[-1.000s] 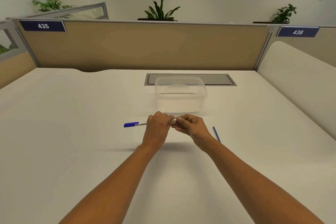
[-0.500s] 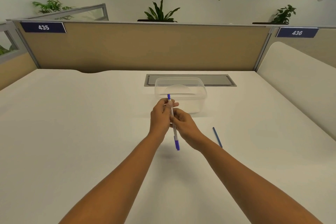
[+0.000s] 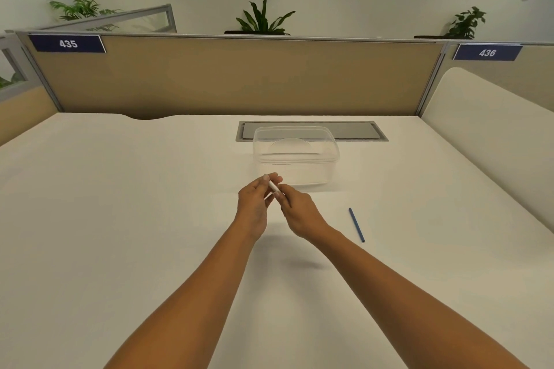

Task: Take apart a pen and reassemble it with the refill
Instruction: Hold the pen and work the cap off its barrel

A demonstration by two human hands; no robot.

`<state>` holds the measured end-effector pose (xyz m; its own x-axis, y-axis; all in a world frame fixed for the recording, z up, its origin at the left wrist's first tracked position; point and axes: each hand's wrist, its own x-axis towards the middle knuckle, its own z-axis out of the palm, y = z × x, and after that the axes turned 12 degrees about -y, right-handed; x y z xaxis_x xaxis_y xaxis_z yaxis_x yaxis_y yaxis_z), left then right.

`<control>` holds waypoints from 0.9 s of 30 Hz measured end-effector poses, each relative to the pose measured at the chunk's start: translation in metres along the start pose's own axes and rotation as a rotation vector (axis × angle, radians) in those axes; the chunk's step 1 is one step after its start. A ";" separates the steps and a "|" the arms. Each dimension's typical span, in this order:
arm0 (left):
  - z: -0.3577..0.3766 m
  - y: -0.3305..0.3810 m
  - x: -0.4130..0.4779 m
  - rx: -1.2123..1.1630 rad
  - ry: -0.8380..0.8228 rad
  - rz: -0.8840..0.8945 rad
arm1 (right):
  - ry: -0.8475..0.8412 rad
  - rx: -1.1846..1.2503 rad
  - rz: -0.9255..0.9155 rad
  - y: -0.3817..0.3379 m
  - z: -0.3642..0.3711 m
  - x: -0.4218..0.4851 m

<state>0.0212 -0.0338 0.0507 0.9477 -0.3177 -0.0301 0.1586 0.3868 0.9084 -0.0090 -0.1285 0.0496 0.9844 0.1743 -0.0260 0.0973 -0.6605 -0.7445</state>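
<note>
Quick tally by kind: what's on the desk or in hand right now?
Pen, held in both hands: 1
Blue refill lying on the desk: 1
Clear plastic container: 1
Total: 3

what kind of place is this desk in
Most likely an open-plan office. The white desk is fenced by a tan cubicle partition carrying numbered plates, 435 and 436, and a grey cable hatch is set into the desktop. Potted plants line the wall behind.
</note>
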 end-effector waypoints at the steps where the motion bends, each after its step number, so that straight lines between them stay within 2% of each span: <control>1: 0.001 -0.001 0.001 -0.021 0.025 -0.014 | 0.004 -0.018 0.005 -0.002 0.001 0.000; 7: 0.008 -0.003 0.007 -0.314 0.263 -0.065 | 0.023 -0.108 0.068 -0.016 0.017 0.007; 10: 0.007 -0.004 0.008 -0.378 0.334 -0.077 | 0.029 -0.133 0.085 -0.020 0.023 0.009; 27: 0.004 -0.001 0.008 -0.429 0.422 -0.149 | -0.066 -0.204 0.100 -0.032 0.021 0.011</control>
<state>0.0272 -0.0400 0.0517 0.9209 -0.0595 -0.3853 0.3115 0.7063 0.6356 -0.0041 -0.0900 0.0596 0.9796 0.1435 -0.1410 0.0343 -0.8097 -0.5858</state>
